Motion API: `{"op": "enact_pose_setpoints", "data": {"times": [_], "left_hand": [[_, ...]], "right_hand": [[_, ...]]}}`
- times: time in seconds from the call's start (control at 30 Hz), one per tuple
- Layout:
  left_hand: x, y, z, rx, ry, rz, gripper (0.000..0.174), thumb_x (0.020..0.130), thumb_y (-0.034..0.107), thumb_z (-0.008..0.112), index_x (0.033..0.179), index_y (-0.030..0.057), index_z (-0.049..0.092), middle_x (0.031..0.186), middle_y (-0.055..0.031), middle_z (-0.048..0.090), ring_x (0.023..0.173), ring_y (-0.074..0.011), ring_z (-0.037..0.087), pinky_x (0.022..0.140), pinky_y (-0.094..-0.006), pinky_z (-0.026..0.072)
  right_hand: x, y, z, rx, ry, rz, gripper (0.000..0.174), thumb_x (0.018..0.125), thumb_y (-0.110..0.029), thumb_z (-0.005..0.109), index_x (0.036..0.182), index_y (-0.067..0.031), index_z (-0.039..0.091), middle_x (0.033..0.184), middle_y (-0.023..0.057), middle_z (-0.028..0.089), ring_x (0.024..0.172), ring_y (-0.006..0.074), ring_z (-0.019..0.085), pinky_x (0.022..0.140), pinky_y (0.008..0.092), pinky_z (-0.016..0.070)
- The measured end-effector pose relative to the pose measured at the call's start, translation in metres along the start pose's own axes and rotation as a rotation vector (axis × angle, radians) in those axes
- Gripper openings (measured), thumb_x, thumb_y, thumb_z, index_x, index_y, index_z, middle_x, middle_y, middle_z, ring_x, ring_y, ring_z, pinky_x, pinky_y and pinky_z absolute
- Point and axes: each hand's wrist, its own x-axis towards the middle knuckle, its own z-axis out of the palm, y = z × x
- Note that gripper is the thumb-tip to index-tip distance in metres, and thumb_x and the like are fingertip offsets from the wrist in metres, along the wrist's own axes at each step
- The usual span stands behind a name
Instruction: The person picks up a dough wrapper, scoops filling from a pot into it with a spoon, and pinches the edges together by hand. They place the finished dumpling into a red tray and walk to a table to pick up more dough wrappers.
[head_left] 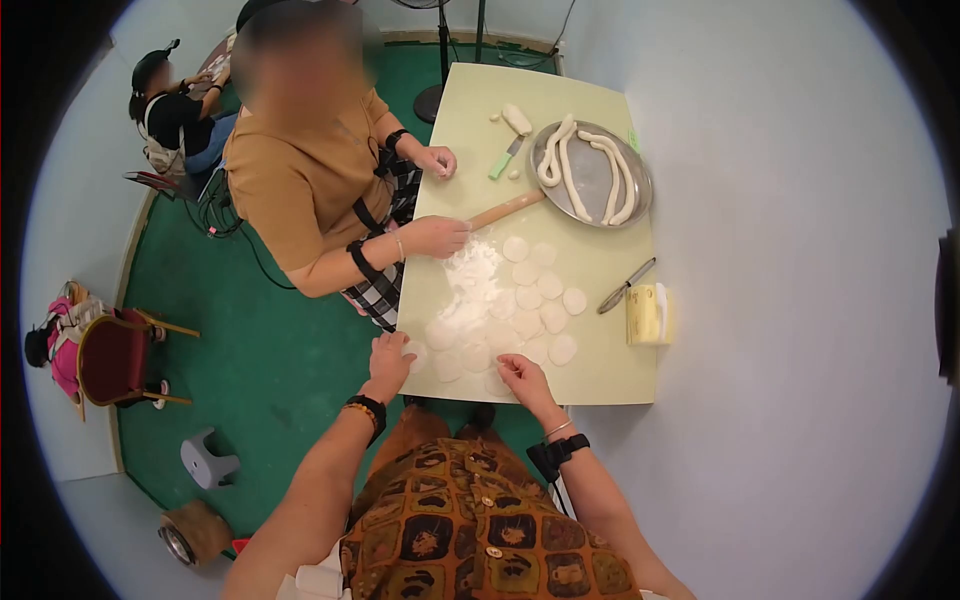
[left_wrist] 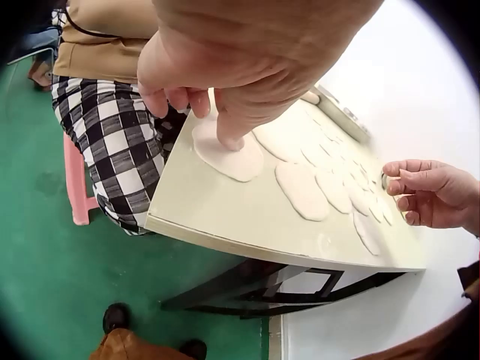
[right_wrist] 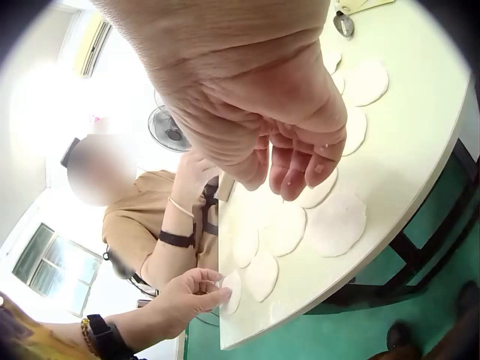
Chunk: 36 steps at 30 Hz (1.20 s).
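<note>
White and flat, one dough round (left_wrist: pixel 238 161) lies at the near left corner of the surface (head_left: pixel 615 380), under the thumb of the person's left hand (head_left: pixel 388 365); that hand's fingers are relaxed and extend past the table edge. The right hand (head_left: pixel 523 378) is held above the near edge, fingers loosely bent; it appears to grip nothing, though the palm is partly hidden. Further dough rounds (head_left: pixel 528 323) lie between and beyond the hands, near a patch of flour (head_left: pixel 470 275). At the left side, a second person (head_left: pixel 300 180) grips a wooden rolling pin (head_left: pixel 508 210), which points toward a metal pan (head_left: pixel 591 185) holding dough ropes (head_left: pixel 570 178). Also recorded: a green-handled knife (head_left: pixel 507 157), a slim utensil (head_left: pixel 613 298), a yellow packet (head_left: pixel 649 315).
</note>
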Motion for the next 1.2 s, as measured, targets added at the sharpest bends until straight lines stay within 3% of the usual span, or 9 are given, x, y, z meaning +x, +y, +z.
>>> {"op": "enact_pose_setpoints", "data": {"times": [0.2, 0.3, 0.5, 0.6, 0.7, 0.8, 0.9, 1.13, 1.2], "left_hand": [[0.001, -0.012, 0.011, -0.052, -0.052, -0.092, 0.024, 0.066, 0.016, 0.074, 0.083, 0.0095, 0.059, 0.092, -0.0104, 0.052, 0.092, -0.0318, 0.046, 0.083, -0.0384, 0.0393], [0.005, -0.009, 0.006, 0.01, -0.008, 0.02, 0.018, 0.068, 0.016, 0.072, 0.078, 0.0075, 0.059, 0.082, -0.0092, 0.056, 0.084, -0.0293, 0.051, 0.077, -0.0368, 0.0426], [0.03, 0.01, -0.019, -0.249, -0.131, -0.113, 0.015, 0.071, 0.01, 0.068, 0.077, 0.0024, 0.057, 0.065, -0.0115, 0.058, 0.062, -0.0279, 0.057, 0.058, -0.0354, 0.0462], [0.06, 0.053, -0.039, -0.231, 0.009, -0.034, 0.013, 0.072, 0.007, 0.067, 0.078, 0.0012, 0.057, 0.069, -0.0133, 0.058, 0.067, -0.0291, 0.057, 0.061, -0.0349, 0.0461], [0.095, 0.075, -0.012, -0.302, 0.247, 0.288, 0.011, 0.074, 0.004, 0.064, 0.081, 0.0005, 0.057, 0.073, -0.0121, 0.057, 0.066, -0.0249, 0.056, 0.06, -0.0327, 0.0452], [0.117, 0.089, 0.038, -0.286, 0.209, 0.453, 0.011, 0.073, 0.002, 0.063, 0.082, 0.0, 0.056, 0.081, -0.015, 0.058, 0.073, -0.0311, 0.056, 0.065, -0.0355, 0.0455], [0.107, 0.109, 0.059, -0.149, -0.056, 0.323, 0.013, 0.072, 0.0, 0.061, 0.083, -0.0002, 0.055, 0.088, -0.0173, 0.058, 0.08, -0.0359, 0.055, 0.07, -0.0364, 0.0459], [0.089, 0.102, 0.078, 0.242, 0.243, 0.586, 0.01, 0.081, 0.006, 0.053, 0.09, 0.0011, 0.052, 0.093, -0.0208, 0.058, 0.087, -0.0392, 0.055, 0.074, -0.0448, 0.0436], [0.09, 0.113, 0.065, 0.038, 0.029, 0.308, 0.013, 0.082, 0.008, 0.053, 0.092, 0.0004, 0.051, 0.093, -0.0202, 0.059, 0.086, -0.0371, 0.057, 0.074, -0.0437, 0.0438]], "right_hand": [[0.002, 0.014, -0.011, 0.037, 0.017, -0.018, 0.027, 0.083, -0.016, 0.061, 0.106, -0.0025, 0.061, 0.085, 0.0079, 0.065, 0.074, 0.0127, 0.058, 0.069, 0.0256, 0.0478], [-0.001, 0.01, -0.018, 0.077, 0.043, -0.011, 0.027, 0.083, -0.015, 0.061, 0.107, -0.0025, 0.061, 0.085, 0.0067, 0.064, 0.072, 0.0112, 0.057, 0.068, 0.0242, 0.0474], [-0.015, 0.0, -0.034, 0.181, 0.103, 0.0, 0.027, 0.085, -0.014, 0.061, 0.108, -0.0012, 0.06, 0.085, -0.0008, 0.059, 0.073, 0.0058, 0.05, 0.067, 0.0198, 0.0432], [-0.025, -0.006, -0.045, 0.146, 0.148, 0.039, 0.026, 0.085, -0.013, 0.06, 0.108, -0.0011, 0.059, 0.085, -0.0011, 0.058, 0.075, 0.0057, 0.05, 0.068, 0.0198, 0.0431], [-0.034, 0.002, -0.052, 0.178, 0.206, 0.044, 0.025, 0.085, -0.012, 0.06, 0.108, -0.0008, 0.059, 0.085, -0.0012, 0.058, 0.075, 0.0057, 0.051, 0.069, 0.0198, 0.0434], [-0.044, 0.009, -0.057, 0.222, 0.226, 0.068, 0.025, 0.086, -0.012, 0.06, 0.108, -0.0005, 0.059, 0.085, -0.0012, 0.058, 0.075, 0.0057, 0.051, 0.069, 0.0198, 0.0437], [-0.05, 0.015, -0.059, 0.244, 0.224, 0.103, 0.026, 0.086, -0.012, 0.06, 0.109, -0.0003, 0.058, 0.086, -0.0012, 0.058, 0.075, 0.0057, 0.051, 0.069, 0.0197, 0.044], [-0.042, 0.011, -0.057, 0.172, 0.215, 0.035, 0.025, 0.084, -0.011, 0.059, 0.106, -0.0001, 0.059, 0.086, 0.0059, 0.064, 0.073, 0.0095, 0.057, 0.069, 0.0227, 0.0468], [-0.027, 0.006, -0.055, 0.124, 0.185, -0.029, 0.024, 0.084, -0.011, 0.059, 0.106, 0.0006, 0.059, 0.086, 0.0078, 0.064, 0.073, 0.0108, 0.058, 0.068, 0.0228, 0.047]]}}
